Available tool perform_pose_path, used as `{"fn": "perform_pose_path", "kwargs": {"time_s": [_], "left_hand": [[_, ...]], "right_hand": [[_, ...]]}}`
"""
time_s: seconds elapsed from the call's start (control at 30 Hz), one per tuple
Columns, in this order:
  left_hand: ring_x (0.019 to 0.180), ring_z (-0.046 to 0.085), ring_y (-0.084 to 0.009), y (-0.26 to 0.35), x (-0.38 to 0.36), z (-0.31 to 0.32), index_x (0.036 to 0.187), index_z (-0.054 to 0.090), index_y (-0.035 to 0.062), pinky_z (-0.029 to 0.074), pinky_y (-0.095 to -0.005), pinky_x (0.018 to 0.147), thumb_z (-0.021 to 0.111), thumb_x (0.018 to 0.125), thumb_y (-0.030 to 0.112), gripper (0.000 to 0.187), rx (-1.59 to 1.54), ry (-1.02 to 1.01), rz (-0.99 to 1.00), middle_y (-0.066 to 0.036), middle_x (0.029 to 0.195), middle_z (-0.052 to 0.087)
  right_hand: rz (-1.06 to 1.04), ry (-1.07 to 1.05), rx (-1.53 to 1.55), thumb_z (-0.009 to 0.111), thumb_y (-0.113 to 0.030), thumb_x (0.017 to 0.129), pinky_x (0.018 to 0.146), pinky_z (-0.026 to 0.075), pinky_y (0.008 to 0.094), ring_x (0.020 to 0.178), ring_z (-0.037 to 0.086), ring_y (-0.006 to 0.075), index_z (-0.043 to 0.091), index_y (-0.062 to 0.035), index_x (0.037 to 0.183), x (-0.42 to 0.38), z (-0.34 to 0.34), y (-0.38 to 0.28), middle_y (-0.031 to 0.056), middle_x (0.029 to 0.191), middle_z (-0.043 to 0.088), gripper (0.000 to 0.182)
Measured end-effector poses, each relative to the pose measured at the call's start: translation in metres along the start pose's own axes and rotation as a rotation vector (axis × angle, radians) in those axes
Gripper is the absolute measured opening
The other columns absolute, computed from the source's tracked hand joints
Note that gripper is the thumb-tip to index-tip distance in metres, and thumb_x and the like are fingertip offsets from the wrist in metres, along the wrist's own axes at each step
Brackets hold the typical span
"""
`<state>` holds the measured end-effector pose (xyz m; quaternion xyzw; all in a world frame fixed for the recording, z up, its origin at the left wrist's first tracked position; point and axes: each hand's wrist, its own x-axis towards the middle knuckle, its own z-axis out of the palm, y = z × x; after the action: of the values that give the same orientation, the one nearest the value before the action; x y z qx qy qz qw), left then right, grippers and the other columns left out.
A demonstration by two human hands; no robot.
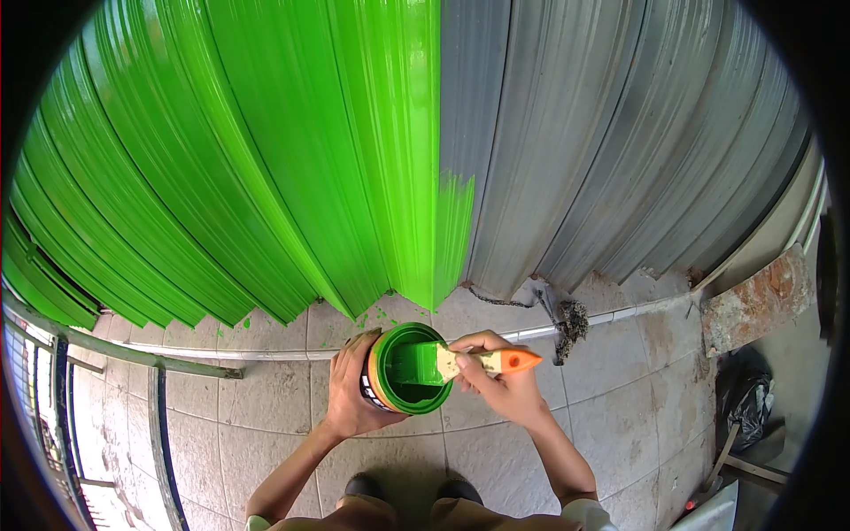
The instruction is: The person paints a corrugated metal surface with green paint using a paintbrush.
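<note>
My left hand (352,396) is wrapped around the side of a paint can (378,386), which is tilted so its inside shows green paint. My right hand (506,394) grips a paintbrush (521,359) by its pale ferrule and orange-tipped handle. The green-coated bristles are inside the can, lying against its inner wall. Above the can stands a ribbed metal shutter (584,142). Its left half is glossy green, its right half bare grey. A short green strip (455,230) with a ragged upper edge runs along the lower part of the boundary.
Green drips spot the tiled ledge (274,336) under the shutter. A dark, bristly clump (572,329) lies on the ledge at right. Metal railings (159,425) stand at left. A rusty board (760,301) and a black plastic bag (745,409) are at right.
</note>
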<state>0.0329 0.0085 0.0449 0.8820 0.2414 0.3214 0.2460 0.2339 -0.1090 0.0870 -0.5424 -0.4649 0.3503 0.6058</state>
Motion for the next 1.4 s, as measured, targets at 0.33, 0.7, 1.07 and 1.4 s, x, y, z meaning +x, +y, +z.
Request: {"fn": "perform_pose_path", "kwargs": {"time_s": [0.33,0.7,1.07,1.4], "left_hand": [[0.124,0.045,-0.0341,-0.004,-0.005,0.002,0.138,0.033,0.0042,0.032,-0.0450,0.104,0.092,0.043,0.028,0.114,-0.097,-0.047,-0.084,-0.016,0.135,0.046],[0.123,0.046,-0.0340,-0.007,-0.007,0.003,0.138,0.033,0.0044,0.034,-0.0445,0.103,0.092,0.043,0.030,0.114,-0.144,-0.044,-0.147,-0.017,0.134,0.047],[0.122,0.046,-0.0351,-0.007,0.000,0.002,0.137,0.034,0.0025,0.033,-0.0464,0.102,0.091,0.045,0.030,0.112,-0.008,0.015,-0.045,-0.017,0.133,0.047],[0.116,0.052,-0.0327,-0.009,-0.002,0.005,0.136,0.034,-0.0004,0.039,-0.0438,0.099,0.092,0.046,0.032,0.112,-0.084,0.064,-0.138,-0.017,0.126,0.052]], "right_hand": [[-0.555,-0.422,-0.839,0.067,-0.011,0.078,0.060,0.056,0.0281,0.074,0.061,0.0149,0.057,-0.0121,0.122,-0.016,-0.013,-0.011,0.0014,0.088,0.055,0.045],[-0.679,-0.314,-1.079,0.067,-0.007,0.070,0.056,0.053,0.0230,0.070,0.058,0.0102,0.057,-0.0154,0.125,-0.031,-0.012,-0.014,0.0006,0.093,0.049,0.057],[-0.722,-0.360,-1.138,0.068,-0.008,0.069,0.057,0.053,0.0234,0.067,0.056,0.0098,0.055,-0.0079,0.127,-0.021,-0.010,-0.028,0.0012,0.092,0.046,0.060],[-0.755,0.462,-0.817,0.072,-0.006,0.079,0.050,0.053,0.0257,0.060,0.066,0.0139,0.067,-0.0031,0.110,0.015,-0.040,-0.014,0.0112,0.082,0.071,0.032]]}}
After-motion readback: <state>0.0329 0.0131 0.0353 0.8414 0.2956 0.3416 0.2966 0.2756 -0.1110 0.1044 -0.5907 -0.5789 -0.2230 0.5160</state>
